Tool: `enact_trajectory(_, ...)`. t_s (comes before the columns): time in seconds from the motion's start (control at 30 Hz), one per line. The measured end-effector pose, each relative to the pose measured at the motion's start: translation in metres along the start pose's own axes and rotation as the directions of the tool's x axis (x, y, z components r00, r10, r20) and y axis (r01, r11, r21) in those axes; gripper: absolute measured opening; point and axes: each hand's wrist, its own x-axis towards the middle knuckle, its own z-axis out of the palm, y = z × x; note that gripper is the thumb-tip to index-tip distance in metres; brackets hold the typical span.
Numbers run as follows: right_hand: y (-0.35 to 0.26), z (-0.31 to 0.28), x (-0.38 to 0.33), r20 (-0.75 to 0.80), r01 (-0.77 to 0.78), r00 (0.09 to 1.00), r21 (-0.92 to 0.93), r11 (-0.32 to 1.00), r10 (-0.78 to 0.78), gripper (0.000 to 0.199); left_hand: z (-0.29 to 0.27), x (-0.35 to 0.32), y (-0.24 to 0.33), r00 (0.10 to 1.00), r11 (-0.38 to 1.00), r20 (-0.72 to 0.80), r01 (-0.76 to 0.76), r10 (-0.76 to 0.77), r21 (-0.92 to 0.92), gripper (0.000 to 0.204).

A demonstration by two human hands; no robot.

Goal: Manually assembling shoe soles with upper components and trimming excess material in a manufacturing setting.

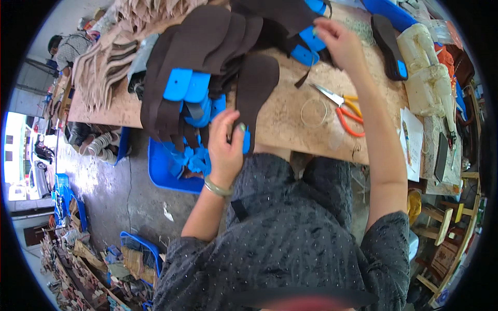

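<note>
My right hand (340, 45) reaches to the far side of the table with thumb and forefinger pinched together. They are over blue tabs (304, 54) on the ends of dark foot-shaped pieces; what is between the fingertips cannot be made out. Close to the table's front edge, my left hand (227, 150) is loosely curved, thumb and fingers apart. It lies by the blue heel end (246, 141) of a single dark brown insole (258, 83). Left of it, a fanned heap of dark insoles (194, 39) shows blue heel patches (177, 84).
Orange-handled scissors (340, 106) lie partly spread on the wooden table (290, 124), beside a clear ring (314, 113). More insoles (386, 46) and whitish containers (425, 67) stand right. A blue bin (176, 187) with blue scraps sits below the edge. A person (72, 49) is far left.
</note>
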Motion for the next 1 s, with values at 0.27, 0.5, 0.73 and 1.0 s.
enact_trajectory(0.27, -0.041, 0.038, -0.038, 0.498, -0.268, 0.834, -0.010, 0.963, 0.237, 0.032, -0.014, 0.000, -0.009, 0.964, 0.971, 0.131, 0.222, -0.232, 0.082, 0.033)
enact_trajectory(0.5, -0.061, 0.062, -0.126, 0.584, -0.618, 0.717, 0.279, 0.735, 0.382, 0.031, -0.007, 0.012, -0.016, 0.902, 0.909, 0.226, 0.400, -0.367, -0.118, 0.037)
enact_trajectory(0.73, -0.094, 0.081, -0.159, 0.500, -0.402, 0.836, 0.279, 0.872, 0.226, 0.027, 0.000, 0.028, -0.008, 0.899, 0.904, 0.257, 0.400, -0.355, -0.151, 0.042)
enact_trajectory(1.0, -0.014, 0.023, -0.024, -0.229, 0.078, 0.969, -0.089, 0.993, -0.097, 0.029, 0.002, 0.027, 0.002, 0.988, 0.984, 0.142, 0.034, -0.059, 0.173, 0.035)
